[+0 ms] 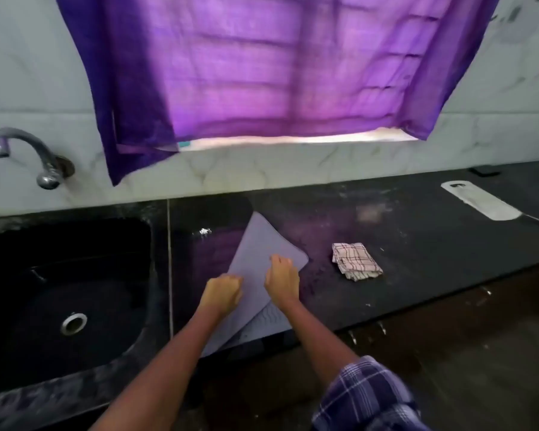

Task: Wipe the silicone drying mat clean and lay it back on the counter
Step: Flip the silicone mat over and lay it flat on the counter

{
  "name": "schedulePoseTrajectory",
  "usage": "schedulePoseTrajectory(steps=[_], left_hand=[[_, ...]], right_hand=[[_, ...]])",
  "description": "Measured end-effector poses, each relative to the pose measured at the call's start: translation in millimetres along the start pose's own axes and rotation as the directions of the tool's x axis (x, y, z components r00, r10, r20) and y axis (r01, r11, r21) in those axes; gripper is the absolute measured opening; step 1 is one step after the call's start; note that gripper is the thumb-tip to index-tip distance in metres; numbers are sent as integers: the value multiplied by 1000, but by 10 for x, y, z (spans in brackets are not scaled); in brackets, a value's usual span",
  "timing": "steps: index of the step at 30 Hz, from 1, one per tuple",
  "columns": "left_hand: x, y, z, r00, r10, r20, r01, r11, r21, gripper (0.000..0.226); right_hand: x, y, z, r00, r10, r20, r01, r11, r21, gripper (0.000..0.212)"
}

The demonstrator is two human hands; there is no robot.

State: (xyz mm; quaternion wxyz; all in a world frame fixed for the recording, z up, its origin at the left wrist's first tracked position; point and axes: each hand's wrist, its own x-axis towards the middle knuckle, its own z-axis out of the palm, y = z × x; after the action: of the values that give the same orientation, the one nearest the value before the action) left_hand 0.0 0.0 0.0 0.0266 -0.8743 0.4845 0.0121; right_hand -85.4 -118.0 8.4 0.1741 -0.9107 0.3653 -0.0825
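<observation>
Grey silicone mat (263, 244) lies folded over itself on the dark bench (417, 244), just right of the sink (66, 275), its near part overhanging the front edge. Left hand (221, 293) and right hand (282, 279) each grip the folded upper layer with curled fingers. Checked cloth (355, 261) lies apart, to the right.

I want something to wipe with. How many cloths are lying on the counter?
1: a checked cloth lies crumpled on the black counter, to the right of the mat and apart from it. No other shows, though one could be out of frame.
</observation>
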Motion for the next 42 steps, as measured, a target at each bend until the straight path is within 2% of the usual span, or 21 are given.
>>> schedulePoseTrajectory(steps=[1, 3, 6, 8, 11, 13, 16, 21, 25, 29, 31, 34, 38, 42], left_hand=[[-9, 50, 52, 999, 8, 52, -8, 1000, 9, 35], [-22, 136, 157, 992, 85, 93, -83, 996, -24, 39], [-4, 259, 252, 968, 176, 180, -175, 984, -19, 46], [61, 278, 296, 963, 176, 202, -178, 984, -10, 46], [168, 316, 303, 963, 154, 221, -158, 987, -2, 42], [219, 353, 302, 964, 143, 222, -149, 989, 7, 38], [245, 317, 285, 981, 67, 183, -66, 998, -10, 35], [216, -174, 183, 973, -215, 79, 224, 966, -128, 33], [131, -685, 77, 879, -477, 18, 470, 858, -206, 28], [67, -963, 111, 772, -635, 32, 628, 754, -193, 35], [83, -947, 141, 758, -649, 62, 649, 743, -162, 34], [151, -835, 204, 803, -582, 128, 595, 797, -106, 34], [293, -653, 272, 844, -502, 186, 525, 844, -106, 41], [534, -363, 319, 892, -411, 187, 429, 901, -68, 47]], right_hand=[[-6, 38, 46, 991, 136, 19, -136, 990, 41, 33], [43, 108, 116, 927, 373, 28, -371, 906, 203, 36], [233, 176, 149, 779, 606, 161, -613, 684, 395, 44], [399, 183, 147, 705, 675, 217, -677, 552, 487, 45], [581, 217, 153, 635, 721, 278, -715, 411, 566, 42], [674, 243, 160, 622, 727, 291, -705, 359, 611, 37], [794, 65, 125, 701, 664, 260, -641, 427, 638, 33], [1076, -760, 128, 858, 468, 212, -499, 660, 562, 31], [1222, -1374, 269, 948, 243, 206, -318, 747, 583, 27], [1191, -1609, 465, 976, 28, 216, -157, 781, 605, 13], [1155, -1528, 556, 975, -6, 223, -129, 800, 586, 16], [1099, -1204, 640, 975, 5, 223, -126, 839, 530, 21], [1030, -637, 576, 968, 101, 231, -204, 852, 483, 18], [979, 26, 343, 957, 257, 132, -289, 871, 398, 22]])
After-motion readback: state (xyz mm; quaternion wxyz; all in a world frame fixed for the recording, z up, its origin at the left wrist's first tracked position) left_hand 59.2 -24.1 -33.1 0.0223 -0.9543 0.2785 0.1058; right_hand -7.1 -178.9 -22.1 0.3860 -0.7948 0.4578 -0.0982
